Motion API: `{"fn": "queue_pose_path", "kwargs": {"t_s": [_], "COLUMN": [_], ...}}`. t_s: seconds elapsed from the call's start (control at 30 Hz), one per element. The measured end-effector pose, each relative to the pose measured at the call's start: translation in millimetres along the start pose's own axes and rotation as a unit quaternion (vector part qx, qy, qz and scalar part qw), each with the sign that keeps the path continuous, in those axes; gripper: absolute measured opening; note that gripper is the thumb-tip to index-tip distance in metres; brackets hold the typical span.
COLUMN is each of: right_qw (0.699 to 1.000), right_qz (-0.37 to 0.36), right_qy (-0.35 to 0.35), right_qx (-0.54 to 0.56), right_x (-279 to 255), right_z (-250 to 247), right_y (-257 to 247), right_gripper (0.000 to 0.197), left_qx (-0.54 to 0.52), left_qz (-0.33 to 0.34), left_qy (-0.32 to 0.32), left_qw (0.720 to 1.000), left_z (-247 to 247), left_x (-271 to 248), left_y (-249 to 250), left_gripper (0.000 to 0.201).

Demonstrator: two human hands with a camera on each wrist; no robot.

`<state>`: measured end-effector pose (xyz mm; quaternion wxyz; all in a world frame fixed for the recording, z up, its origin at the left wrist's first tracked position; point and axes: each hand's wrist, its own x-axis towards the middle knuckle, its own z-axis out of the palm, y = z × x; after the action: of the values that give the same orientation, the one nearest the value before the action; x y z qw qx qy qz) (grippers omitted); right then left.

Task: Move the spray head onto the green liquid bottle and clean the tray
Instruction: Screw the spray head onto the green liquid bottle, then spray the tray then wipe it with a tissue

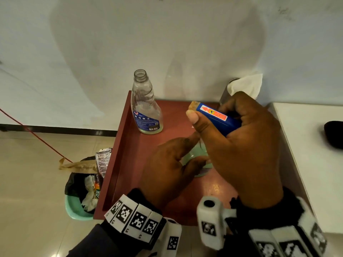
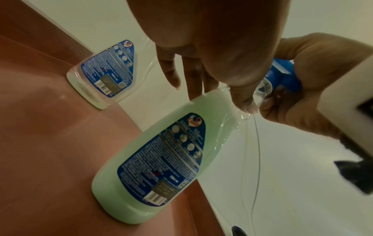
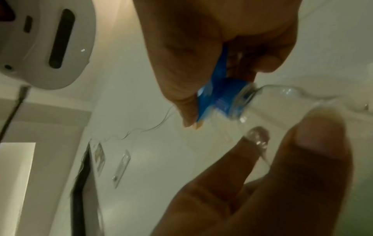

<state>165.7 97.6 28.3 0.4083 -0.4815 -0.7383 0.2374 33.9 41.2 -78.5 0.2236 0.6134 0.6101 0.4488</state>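
- Spray head (image 1: 215,117) of blue plastic with a red-and-white label sits at the centre right of the head view, gripped in our right hand (image 1: 241,145), fingers curled round it.
- In the right wrist view its ribbed blue collar meets the clear neck of the green liquid bottle (image 2: 153,159); we cannot tell whether it is threaded on.
- Our left hand (image 1: 167,169) holds that bottle's upper part, thumb and fingers round its neck.
- It stands on the reddish-brown tray (image 1: 130,145), low in the left wrist view.
- An uncapped, nearly empty clear bottle (image 1: 145,106) stands upright at the tray's upper left.
- A green bin (image 1: 78,206) of rubbish sits at lower left on the floor.
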Motion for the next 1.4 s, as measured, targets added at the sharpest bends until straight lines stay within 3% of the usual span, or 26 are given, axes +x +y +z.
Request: {"fn": "queue_pose_path", "kwargs": {"t_s": [0.07, 0.17, 0.23, 0.3, 0.4, 0.5, 0.63, 0.77, 0.83, 0.93, 1.07, 1.13, 1.4], "right_qw": [0.987, 0.931, 0.897, 0.875, 0.895, 0.914, 0.938, 0.978, 0.984, 0.967, 0.926, 0.921, 0.888], "right_qz": [-0.019, -0.028, 0.002, 0.035, 0.030, 0.049, 0.062, 0.023, 0.022, 0.031, 0.088, 0.112, 0.168], "right_qy": [-0.085, -0.244, -0.298, -0.297, -0.228, -0.155, -0.095, -0.124, -0.159, -0.246, -0.332, -0.339, -0.377], "right_qx": [0.132, 0.268, 0.328, 0.381, 0.382, 0.371, 0.327, 0.164, 0.079, -0.055, -0.156, -0.157, -0.203], "right_x": [7, 5, -4, -11, -15, -25, -39, -48, -53, -58, -64, -67, -74], "right_z": [-11, -13, -1, 10, 15, 8, -17, -44, -56, -67, -62, -54, -22], "right_y": [13, 43, 50, 52, 49, 47, 33, 19, 16, 16, 23, 31, 47], "right_gripper": [0.038, 0.063, 0.065, 0.045, 0.017, 0.027, 0.048, 0.039, 0.034, 0.014, 0.027, 0.029, 0.050], "left_qx": [-0.038, -0.120, -0.138, -0.132, -0.104, 0.060, 0.181, 0.221, 0.258, 0.279, 0.320, 0.307, 0.341], "left_qz": [-0.001, 0.024, 0.038, 0.040, 0.015, -0.017, -0.102, -0.175, -0.195, -0.244, -0.281, -0.308, -0.288], "left_qy": [0.002, -0.041, -0.071, -0.068, -0.055, -0.024, -0.055, -0.047, -0.075, -0.132, -0.151, -0.132, -0.103], "left_qw": [0.999, 0.992, 0.987, 0.988, 0.993, 0.998, 0.977, 0.958, 0.943, 0.919, 0.892, 0.891, 0.889], "left_z": [-1, -3, -5, -6, -8, -23, -42, -34, -27, -20, -4, 3, 11], "left_x": [1, 3, 3, 1, -3, -8, -25, -68, -85, -87, -87, -93, -96], "left_y": [-3, -5, -1, 3, 11, 26, 43, 44, 35, 8, -21, -20, -21], "left_gripper": [0.047, 0.046, 0.038, 0.036, 0.045, 0.039, 0.055, 0.066, 0.073, 0.090, 0.123, 0.126, 0.122]}}
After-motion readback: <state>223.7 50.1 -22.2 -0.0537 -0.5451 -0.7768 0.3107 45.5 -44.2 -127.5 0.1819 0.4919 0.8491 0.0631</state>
